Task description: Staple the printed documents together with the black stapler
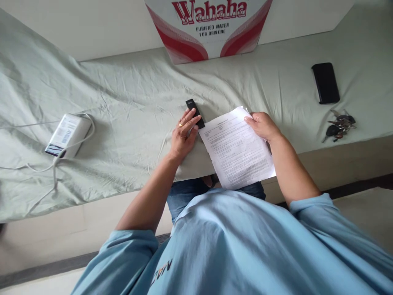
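Out in front of me, a black stapler (195,113) lies on the cloth-covered surface, angled at the upper left corner of some printed papers (238,147). My left hand (185,132) rests on it, fingers over its top and a ring on one finger. The hand hides part of its side. My right hand (262,125) pinches the papers at their upper right edge, thumb on top. Their lower part reaches over the surface's front edge above my lap. Whether the papers' corner sits inside the stapler's jaw I cannot tell.
A white box-shaped device (69,135) with white cables lies at the left. At the back stands a Wahaha water carton (211,32). A black phone (326,83) and a bunch of keys (339,125) lie at the right on the wrinkled pale green cloth (129,102).
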Demonstrator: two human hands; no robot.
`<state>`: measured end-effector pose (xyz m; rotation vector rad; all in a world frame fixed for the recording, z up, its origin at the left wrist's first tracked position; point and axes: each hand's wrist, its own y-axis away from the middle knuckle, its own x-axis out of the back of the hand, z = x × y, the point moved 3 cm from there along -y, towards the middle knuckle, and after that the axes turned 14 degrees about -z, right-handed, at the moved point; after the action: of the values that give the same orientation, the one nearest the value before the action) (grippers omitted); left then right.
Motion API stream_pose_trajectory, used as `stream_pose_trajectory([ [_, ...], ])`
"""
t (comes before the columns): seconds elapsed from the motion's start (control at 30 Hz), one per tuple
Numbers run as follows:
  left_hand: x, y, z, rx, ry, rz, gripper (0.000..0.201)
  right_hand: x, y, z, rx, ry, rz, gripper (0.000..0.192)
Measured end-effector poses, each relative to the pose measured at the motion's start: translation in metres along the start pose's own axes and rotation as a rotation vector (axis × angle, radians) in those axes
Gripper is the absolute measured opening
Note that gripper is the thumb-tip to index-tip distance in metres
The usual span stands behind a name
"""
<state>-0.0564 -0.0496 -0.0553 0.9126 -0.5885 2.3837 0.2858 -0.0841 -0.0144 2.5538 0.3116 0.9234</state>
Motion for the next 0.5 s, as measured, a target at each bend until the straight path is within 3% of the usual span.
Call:
stream_pose_trajectory([
  [0.17, -0.004, 0.003, 0.005, 0.04, -0.069, -0.019, 0.051, -0.001, 0.001, 0.005, 0.016, -0.037, 0.008, 0.046],
  [0.3, -0.005, 0.003, 0.01, 0.108, -0.103, -0.048, 0.046, -0.003, 0.006, 0.012, 0.095, -0.157, -0.017, 0.035],
  [0.5, 0.001, 0.003, 0.005, 0.132, 0.042, -0.087, 0.055, -0.008, 0.039, 0.029, 0.102, -0.235, -0.006, 0.037],
])
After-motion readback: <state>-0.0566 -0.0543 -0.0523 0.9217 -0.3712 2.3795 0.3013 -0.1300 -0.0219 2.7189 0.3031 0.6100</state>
